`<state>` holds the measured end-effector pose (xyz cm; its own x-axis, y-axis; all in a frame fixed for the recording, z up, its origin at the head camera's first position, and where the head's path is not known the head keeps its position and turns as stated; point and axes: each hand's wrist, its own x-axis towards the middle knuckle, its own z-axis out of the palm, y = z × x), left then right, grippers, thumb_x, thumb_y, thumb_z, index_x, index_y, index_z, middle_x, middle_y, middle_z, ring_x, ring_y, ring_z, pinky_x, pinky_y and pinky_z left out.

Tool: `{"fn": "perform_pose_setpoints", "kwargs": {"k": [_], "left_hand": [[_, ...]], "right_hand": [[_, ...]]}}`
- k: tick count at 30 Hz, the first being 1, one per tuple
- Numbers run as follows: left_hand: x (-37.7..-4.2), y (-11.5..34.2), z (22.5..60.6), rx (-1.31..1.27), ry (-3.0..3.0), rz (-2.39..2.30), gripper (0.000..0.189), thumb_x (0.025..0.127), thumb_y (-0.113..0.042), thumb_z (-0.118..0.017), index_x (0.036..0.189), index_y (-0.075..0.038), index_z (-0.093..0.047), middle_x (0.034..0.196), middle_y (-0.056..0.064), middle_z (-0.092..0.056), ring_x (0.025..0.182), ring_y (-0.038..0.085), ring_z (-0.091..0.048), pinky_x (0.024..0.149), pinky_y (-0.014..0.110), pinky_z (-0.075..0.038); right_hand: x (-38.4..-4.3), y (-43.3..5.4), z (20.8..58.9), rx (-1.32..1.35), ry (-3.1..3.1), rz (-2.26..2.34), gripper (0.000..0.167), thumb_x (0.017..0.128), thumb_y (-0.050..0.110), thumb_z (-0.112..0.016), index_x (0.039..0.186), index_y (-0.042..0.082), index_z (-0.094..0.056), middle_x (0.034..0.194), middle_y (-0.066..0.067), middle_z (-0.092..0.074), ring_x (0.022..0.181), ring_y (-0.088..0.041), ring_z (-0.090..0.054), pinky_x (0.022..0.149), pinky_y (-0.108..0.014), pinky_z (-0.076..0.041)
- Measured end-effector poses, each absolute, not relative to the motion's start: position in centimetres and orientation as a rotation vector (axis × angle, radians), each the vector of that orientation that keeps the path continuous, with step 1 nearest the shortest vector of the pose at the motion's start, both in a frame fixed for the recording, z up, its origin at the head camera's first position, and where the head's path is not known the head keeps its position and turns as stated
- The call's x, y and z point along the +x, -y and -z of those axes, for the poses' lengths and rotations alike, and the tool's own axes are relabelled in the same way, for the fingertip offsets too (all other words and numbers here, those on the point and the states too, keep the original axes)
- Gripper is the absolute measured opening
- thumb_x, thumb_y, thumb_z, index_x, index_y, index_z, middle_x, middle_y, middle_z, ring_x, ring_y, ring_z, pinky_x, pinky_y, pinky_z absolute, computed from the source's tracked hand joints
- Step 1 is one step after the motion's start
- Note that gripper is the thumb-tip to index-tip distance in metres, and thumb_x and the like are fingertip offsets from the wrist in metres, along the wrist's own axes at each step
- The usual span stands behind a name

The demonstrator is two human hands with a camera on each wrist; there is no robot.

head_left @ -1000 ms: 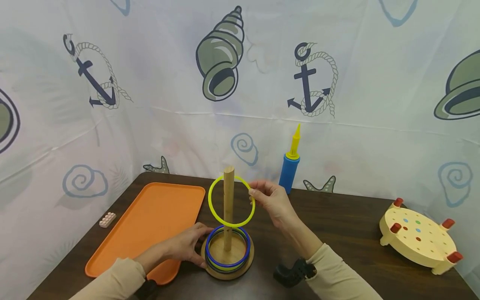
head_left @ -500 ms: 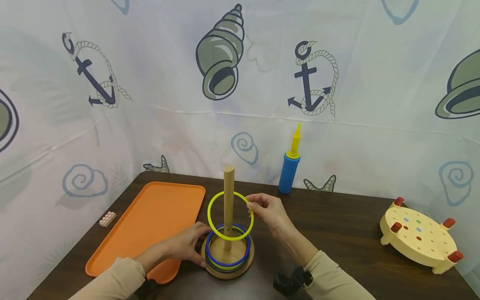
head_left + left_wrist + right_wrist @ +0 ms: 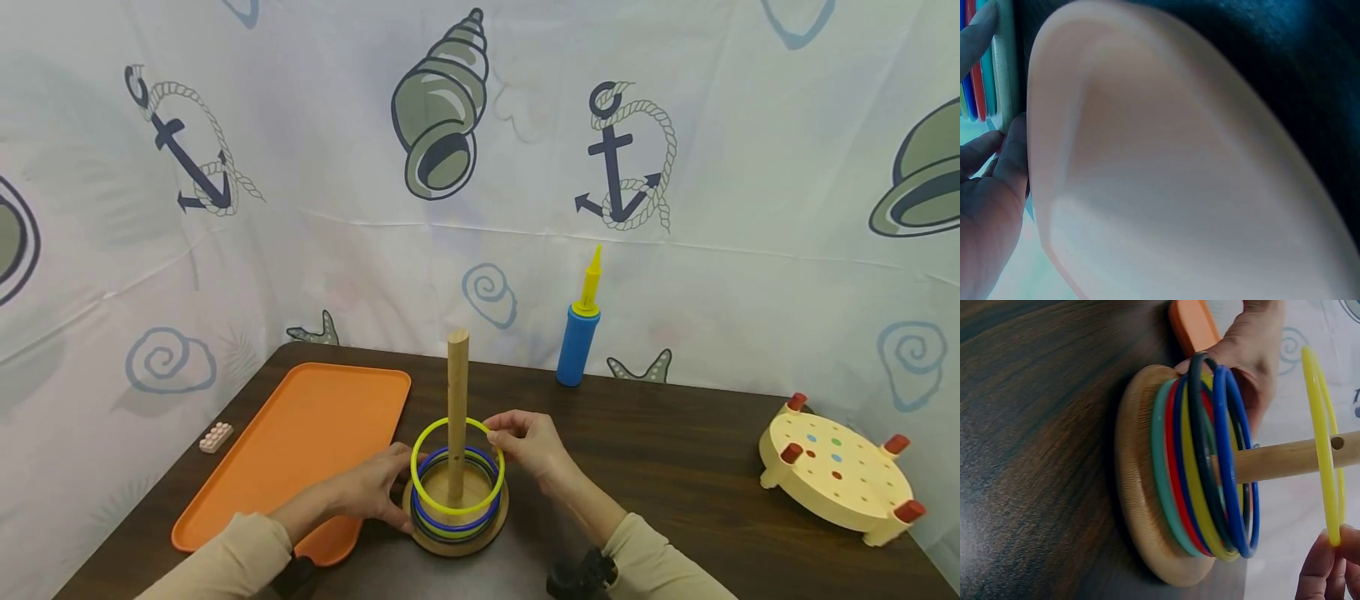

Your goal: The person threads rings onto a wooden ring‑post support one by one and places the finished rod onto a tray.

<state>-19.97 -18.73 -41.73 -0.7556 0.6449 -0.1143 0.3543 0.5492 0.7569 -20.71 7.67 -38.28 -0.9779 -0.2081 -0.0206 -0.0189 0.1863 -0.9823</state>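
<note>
My right hand (image 3: 534,450) pinches a yellow ring (image 3: 459,512) by its right side. The wooden post (image 3: 457,392) passes through this ring, which hangs just above the stacked rings. In the right wrist view, a gap separates it from the top blue ring (image 3: 1225,450); below lie black, yellow, blue, red and green rings around the post. My left hand (image 3: 375,485) grips the left edge of the round wooden base (image 3: 1132,462), thumb in front and fingers behind. The left wrist view shows only part of that hand, beside the stacked rings.
An orange tray (image 3: 315,433) lies left of the stand, close under my left forearm. Beyond it is a pink toy brick (image 3: 216,437). A blue and yellow hand pump (image 3: 576,350) stands at the back. On the right sits a cream round pegboard (image 3: 836,475) with red pegs.
My right hand has lowered the yellow ring along the post, from near its top to just above the stacked rings. The left hand has stayed at the base.
</note>
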Motion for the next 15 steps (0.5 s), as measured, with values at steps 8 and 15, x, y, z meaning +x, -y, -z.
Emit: {"fn": "perform_pose_setpoints", "kwargs": {"k": [8, 15], "left_hand": [[-19.97, 18.65, 41.71, 0.805, -2.417, -1.055, 0.074, 0.065, -0.021, -0.087, 0.127, -0.003, -0.050, 0.120, 0.010, -0.040, 0.113, 0.025, -0.046, 0.089, 0.033, -0.050], [-19.95, 18.62, 41.73, 0.800, -2.421, -1.052, 0.068, 0.066, -0.021, -0.087, 0.122, -0.004, -0.052, 0.120, 0.010, -0.041, 0.112, 0.025, -0.046, 0.090, 0.033, -0.050]], "right_hand": [[-20.51, -7.57, 38.72, -0.250, -2.304, 1.880, 0.015, 0.087, 0.001, -0.063, 0.100, -0.005, -0.067, 0.078, -0.004, -0.062, 0.068, -0.014, -0.059, 0.062, -0.028, -0.055], [-20.44, -7.42, 39.08, -0.253, -2.329, 1.842, 0.015, 0.087, 0.002, -0.064, 0.100, -0.005, -0.068, 0.079, -0.006, -0.063, 0.068, -0.012, -0.059, 0.064, -0.032, -0.055]]}}
